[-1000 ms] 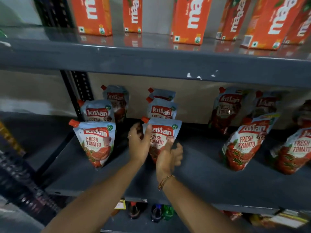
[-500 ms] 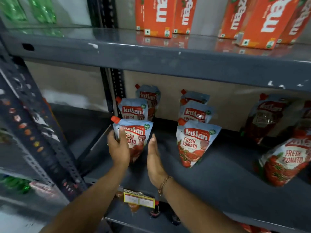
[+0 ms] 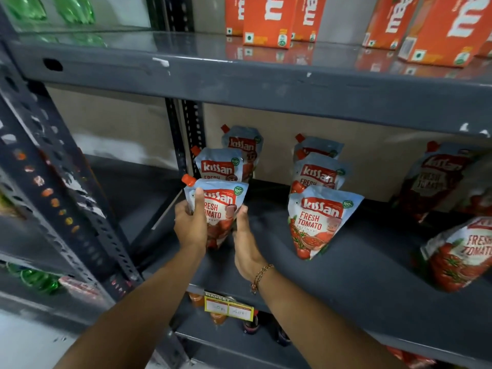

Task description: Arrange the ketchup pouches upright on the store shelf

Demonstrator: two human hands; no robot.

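Ketchup pouches, blue and red with orange caps, stand in rows on the dark grey shelf (image 3: pixel 359 265). My left hand (image 3: pixel 190 225) grips the front pouch of the left row (image 3: pixel 222 209), thumb across its face. My right hand (image 3: pixel 246 249) lies flat against that pouch's right side, fingers straight. Two more pouches (image 3: pixel 221 166) stand behind it. The middle row's front pouch (image 3: pixel 319 222) stands upright and apart, with two behind it. More pouches (image 3: pixel 458 251) lean at the far right.
A perforated steel upright (image 3: pixel 189 129) stands just left of the left row. Orange juice cartons (image 3: pixel 266 20) fill the shelf above. A yellow price tag (image 3: pixel 229 310) hangs on the shelf's front edge, with bottles (image 3: pixel 250 326) below. Green bottles (image 3: pixel 34 280) lie at the lower left.
Both hands left the middle row's front pouch and moved left. My left hand has taken hold of the left row's front pouch, and my right hand has closed in against its side.
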